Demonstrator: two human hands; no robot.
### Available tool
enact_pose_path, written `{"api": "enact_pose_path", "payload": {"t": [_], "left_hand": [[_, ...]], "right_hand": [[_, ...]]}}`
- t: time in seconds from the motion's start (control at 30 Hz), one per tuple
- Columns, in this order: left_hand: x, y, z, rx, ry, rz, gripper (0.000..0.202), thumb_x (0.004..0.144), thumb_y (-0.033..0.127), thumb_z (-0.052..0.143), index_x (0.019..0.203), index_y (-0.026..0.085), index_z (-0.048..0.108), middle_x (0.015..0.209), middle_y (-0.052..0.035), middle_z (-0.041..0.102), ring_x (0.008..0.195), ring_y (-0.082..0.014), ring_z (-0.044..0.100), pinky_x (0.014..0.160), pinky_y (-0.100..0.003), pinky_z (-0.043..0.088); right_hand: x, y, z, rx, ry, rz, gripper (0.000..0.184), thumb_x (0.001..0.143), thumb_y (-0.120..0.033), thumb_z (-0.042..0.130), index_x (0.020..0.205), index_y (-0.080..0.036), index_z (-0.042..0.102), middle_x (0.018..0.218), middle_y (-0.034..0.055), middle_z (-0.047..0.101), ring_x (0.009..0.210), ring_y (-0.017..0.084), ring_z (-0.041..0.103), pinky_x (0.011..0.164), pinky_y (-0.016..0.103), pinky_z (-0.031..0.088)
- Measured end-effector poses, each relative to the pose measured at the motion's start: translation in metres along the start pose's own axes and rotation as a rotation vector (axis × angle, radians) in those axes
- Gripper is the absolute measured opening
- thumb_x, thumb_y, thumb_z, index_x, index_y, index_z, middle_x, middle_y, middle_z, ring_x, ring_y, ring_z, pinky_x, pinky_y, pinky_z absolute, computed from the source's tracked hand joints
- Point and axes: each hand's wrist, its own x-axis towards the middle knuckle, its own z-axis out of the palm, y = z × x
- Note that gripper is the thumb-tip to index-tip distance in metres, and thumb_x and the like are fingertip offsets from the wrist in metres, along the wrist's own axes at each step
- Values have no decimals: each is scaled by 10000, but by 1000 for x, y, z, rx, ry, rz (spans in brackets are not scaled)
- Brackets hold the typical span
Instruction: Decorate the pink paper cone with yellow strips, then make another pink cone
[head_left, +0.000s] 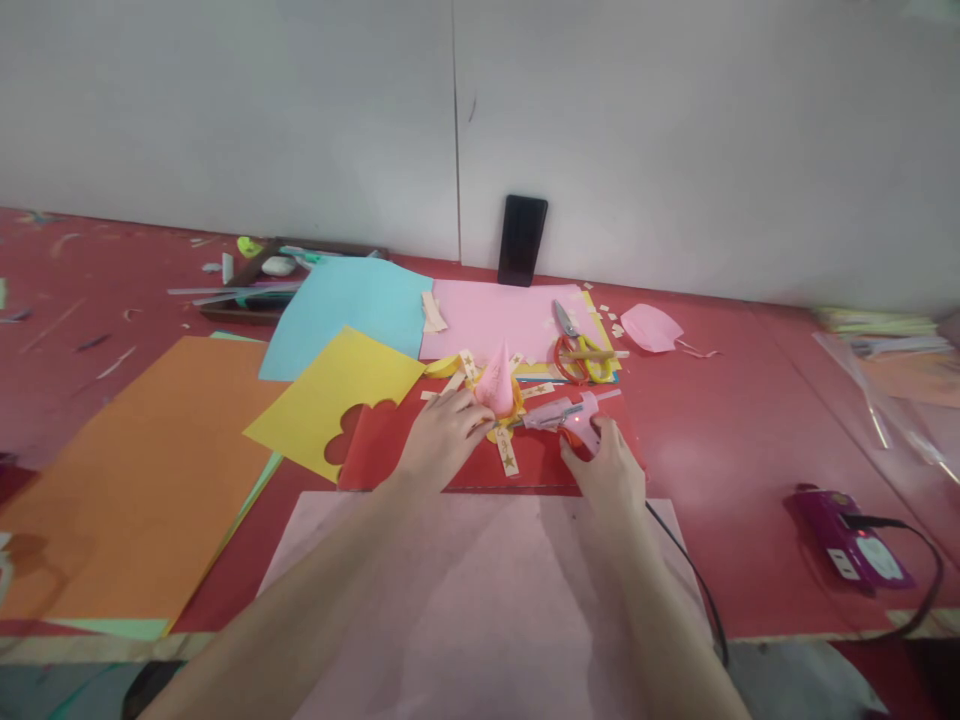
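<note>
On the left, an orange sheet (150,450) lies under the corner of a yellow sheet (360,385), which has a scalloped cut-out. My left hand (448,430) comes next, its fingers bent in at the base of the pink cone (495,388); the view is soft there, so I can't tell whether they pinch or merely rest. The cone is smooth pink paper with yellow trim about its foot and pale strips (508,452) with gold stars fanning out around it. It stands over the red sheet (540,465), tip up, long axis close to upright. Just right of it is my glue gun (555,413), pink with a small red light, its nozzle pointing left at the cone's base, its barrel running nearly sideways. My right hand (611,465) is clamped round its handle.
</note>
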Motion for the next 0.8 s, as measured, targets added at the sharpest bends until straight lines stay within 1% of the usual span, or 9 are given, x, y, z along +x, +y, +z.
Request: {"api": "enact_pose_path", "payload": {"t": [0.1, 0.17, 0.33, 0.5, 0.8], "left_hand": [[-1, -1, 1, -3, 1, 4, 195, 840, 277, 466, 760, 194, 623, 709, -20, 561, 860, -180, 539, 690, -306, 358], [-1, -1, 2, -12, 9, 8, 195, 842, 271, 464, 758, 194, 622, 710, -21, 565, 878, -182, 539, 704, -308, 363], [0, 1, 1, -28, 3, -2, 171, 828, 264, 490, 740, 194, 619, 701, -13, 568, 804, -163, 552, 688, -301, 372], [0, 1, 1, -21, 9, -5, 186, 829, 281, 487, 735, 193, 621, 688, -16, 559, 852, -179, 547, 701, -304, 372], [1, 4, -2, -10, 22, -20, 187, 839, 250, 471, 761, 197, 633, 736, -18, 584, 749, -150, 550, 697, -306, 379]], "right_hand": [[0, 0, 2, 5, 17, -13, 375, 686, -442, 512, 979, -213, 471, 1041, 64, 599, 881, 227, 574, 605, 283, 389], [-1, -1, 2, 4, 23, -15, 366, 683, -438, 513, 970, -215, 469, 1034, 61, 598, 872, 223, 574, 604, 281, 389], [-1, -2, 0, -2, 9, -17, 347, 686, -428, 499, 957, -213, 467, 1014, 69, 597, 846, 217, 571, 589, 274, 382], [-1, -1, 1, 3, 16, -12, 339, 680, -429, 507, 939, -214, 469, 1008, 68, 600, 833, 220, 574, 577, 272, 379], [-2, 2, 4, -2, 42, -42, 350, 702, -458, 490, 952, -214, 466, 1004, 57, 596, 834, 213, 574, 580, 266, 379]]}}
